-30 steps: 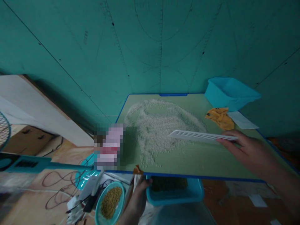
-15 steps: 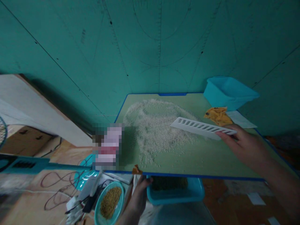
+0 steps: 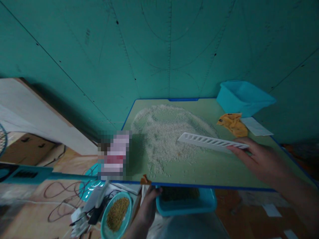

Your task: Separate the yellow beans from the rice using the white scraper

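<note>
My right hand (image 3: 256,159) is closed round the right end of a white slotted plastic strip (image 3: 206,141). The strip's left end reaches over a spread of pale grains (image 3: 161,136) on the light green board (image 3: 231,172). Under the board's front edge, my left hand (image 3: 148,205) grips the left rim of a blue plastic bin (image 3: 186,210); its fingers show only in part. Dark material (image 3: 179,194) lies inside that bin, partly hidden by the board.
A second blue bin (image 3: 244,99) stands at the board's back right, near a crumpled orange cloth (image 3: 233,124) and white paper (image 3: 258,126). Lower left is a bowl (image 3: 130,209) of tan grains. A blurred pink object (image 3: 116,154) sits at the board's left edge.
The strip in my right hand has shifted slightly toward me and to the left over the grains. A small brownish patch now shows among them. My left hand stays at the bin.
</note>
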`<action>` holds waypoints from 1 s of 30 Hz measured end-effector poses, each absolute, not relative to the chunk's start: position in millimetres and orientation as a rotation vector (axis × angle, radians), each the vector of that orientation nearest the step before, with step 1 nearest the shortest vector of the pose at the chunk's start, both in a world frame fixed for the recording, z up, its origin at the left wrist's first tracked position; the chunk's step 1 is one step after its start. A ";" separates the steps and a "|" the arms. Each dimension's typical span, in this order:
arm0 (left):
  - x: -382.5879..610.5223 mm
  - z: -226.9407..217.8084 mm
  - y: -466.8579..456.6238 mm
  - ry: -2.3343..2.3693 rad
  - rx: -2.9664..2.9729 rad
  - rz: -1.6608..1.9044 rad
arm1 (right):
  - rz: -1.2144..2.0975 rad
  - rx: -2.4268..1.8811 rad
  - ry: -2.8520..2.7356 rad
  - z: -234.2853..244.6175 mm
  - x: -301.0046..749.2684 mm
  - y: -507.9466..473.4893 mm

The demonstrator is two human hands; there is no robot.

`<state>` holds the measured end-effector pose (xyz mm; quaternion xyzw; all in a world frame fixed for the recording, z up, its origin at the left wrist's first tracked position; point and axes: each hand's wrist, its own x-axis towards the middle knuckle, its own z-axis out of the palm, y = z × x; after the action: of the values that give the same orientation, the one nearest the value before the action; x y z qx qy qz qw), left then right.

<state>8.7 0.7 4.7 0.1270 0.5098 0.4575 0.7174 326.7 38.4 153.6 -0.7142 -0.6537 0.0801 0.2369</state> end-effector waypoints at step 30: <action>11.8 5.1 1.2 1.070 0.307 0.998 | 0.533 -1.922 -1.728 151.5 340.4 -10.8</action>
<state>11.8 1.2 5.1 0.1396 0.4865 0.4537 0.7335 340.4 -10.8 151.5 -0.7054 -0.6343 0.1956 0.2486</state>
